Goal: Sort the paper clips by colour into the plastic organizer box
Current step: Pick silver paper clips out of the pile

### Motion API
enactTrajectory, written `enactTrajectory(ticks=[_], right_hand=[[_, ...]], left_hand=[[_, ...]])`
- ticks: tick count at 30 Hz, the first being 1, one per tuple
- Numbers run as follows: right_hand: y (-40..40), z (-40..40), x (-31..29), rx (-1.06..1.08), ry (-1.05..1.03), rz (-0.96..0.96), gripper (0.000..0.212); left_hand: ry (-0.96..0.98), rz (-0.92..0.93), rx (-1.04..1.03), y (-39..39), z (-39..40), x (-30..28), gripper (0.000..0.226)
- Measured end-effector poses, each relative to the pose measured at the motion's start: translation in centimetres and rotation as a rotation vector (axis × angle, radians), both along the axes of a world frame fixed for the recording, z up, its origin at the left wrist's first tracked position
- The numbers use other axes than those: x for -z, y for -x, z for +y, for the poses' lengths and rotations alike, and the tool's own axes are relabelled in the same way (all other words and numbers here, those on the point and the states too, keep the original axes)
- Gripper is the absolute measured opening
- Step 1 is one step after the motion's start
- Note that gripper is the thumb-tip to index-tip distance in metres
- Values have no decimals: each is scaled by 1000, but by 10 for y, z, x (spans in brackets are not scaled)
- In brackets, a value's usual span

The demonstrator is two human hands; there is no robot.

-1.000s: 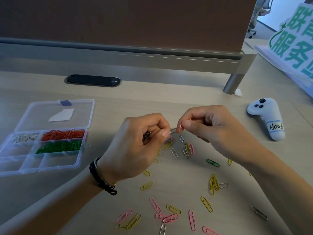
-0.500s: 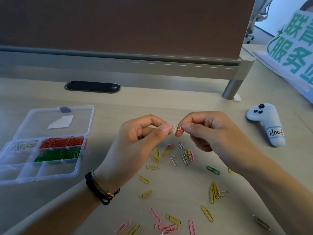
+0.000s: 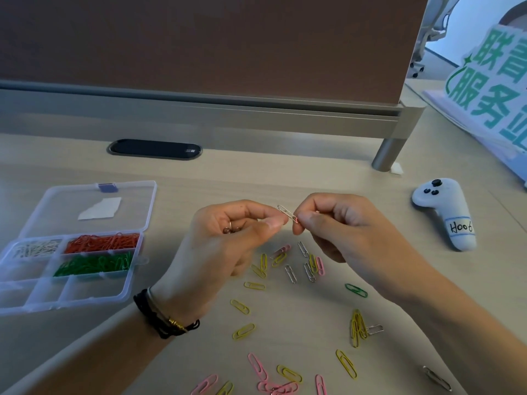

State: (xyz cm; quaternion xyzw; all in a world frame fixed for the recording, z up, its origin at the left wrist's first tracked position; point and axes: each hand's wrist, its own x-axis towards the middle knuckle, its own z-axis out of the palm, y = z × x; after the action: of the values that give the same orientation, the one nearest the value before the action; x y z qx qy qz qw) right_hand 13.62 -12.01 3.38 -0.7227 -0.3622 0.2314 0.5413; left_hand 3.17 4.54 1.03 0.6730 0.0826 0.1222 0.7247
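Note:
My right hand (image 3: pixel 342 232) pinches one end of a silver paper clip (image 3: pixel 287 213) above the table. Its free end points up and left toward my left hand (image 3: pixel 228 252), whose thumb and forefinger sit right beside it. The left hand's fingers are curled round a few clips (image 3: pixel 230 230) in the palm. The clear plastic organizer box (image 3: pixel 91 289) lies open at the left, with white clips (image 3: pixel 35 248), red clips (image 3: pixel 101 242) and green clips (image 3: pixel 94 263) in separate compartments. Loose yellow clips (image 3: pixel 243 331), pink clips (image 3: pixel 256 363), silver clips (image 3: pixel 291 273) and one green clip (image 3: pixel 356 290) lie under and in front of my hands.
A white controller (image 3: pixel 445 212) labelled by hand lies at the right. A black cable slot (image 3: pixel 155 149) is set in the desk behind the box. The brown partition and its metal leg (image 3: pixel 387 155) close off the back. A green-lettered sign (image 3: pixel 490 89) stands at far right.
Both hands pinched the silver clip between them half a second ago. Now only my right hand holds it, tilted up to the left, and my left fingertips have come off it.

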Motion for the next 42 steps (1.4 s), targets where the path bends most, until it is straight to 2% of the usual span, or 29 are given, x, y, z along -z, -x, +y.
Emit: enactTrajectory(ticks=[6, 14, 22, 25, 30, 35, 42], right_hand=[[-1, 0, 4, -71, 3, 7, 23], [0, 0, 2, -176, -22, 1, 22], [1, 1, 3, -158, -29, -39, 22], [1, 1, 4, -130, -13, -75, 23], [4, 2, 5, -124, 64, -193, 24], [9, 4, 5, -134, 130, -232, 23], [9, 6, 6, -148, 124, -4, 31]], left_hand=[[287, 126, 116, 0, 0, -2, 17], [386, 171, 170, 0, 0, -3, 13], [497, 177, 171, 2, -6, -4, 10], [452, 191, 144, 1, -5, -4, 7], [230, 218, 81, 1, -3, -3, 14], [54, 200, 72, 1, -3, -3, 17], [132, 176, 48, 3, -5, -2, 13]])
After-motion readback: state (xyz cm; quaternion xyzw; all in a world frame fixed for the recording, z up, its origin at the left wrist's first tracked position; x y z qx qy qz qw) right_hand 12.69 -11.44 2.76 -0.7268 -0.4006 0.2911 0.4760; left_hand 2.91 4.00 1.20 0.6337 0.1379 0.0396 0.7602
